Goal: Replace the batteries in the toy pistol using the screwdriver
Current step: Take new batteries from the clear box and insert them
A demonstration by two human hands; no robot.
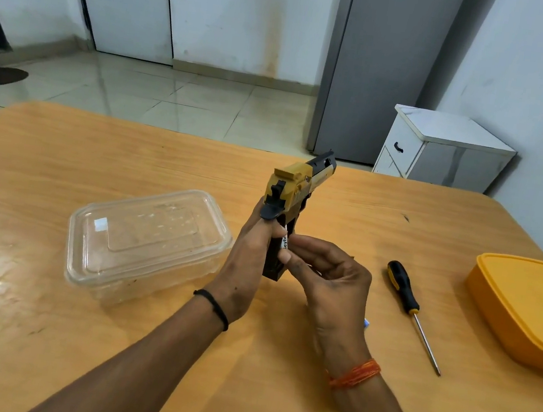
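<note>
Toy pistol (295, 188) is light hollow plastic, held upright above the bench (39, 331), left of the screwdriver (405, 294). My left hand (248, 265) wraps its grip; right hand (326, 275) fingers pinch a small slippery battery (284, 242) at the grip.

yellow-black pistol (300, 183), black-yellow screwdriver (402, 287), orange lid (526, 305).

The left hand (250, 255) grips the toy pistol (294, 195) upright above the counter (62, 157) while the right hand (326, 275) pinches a battery (284, 242) at its grip, the screwdriver (405, 292) lying to the right.
</note>
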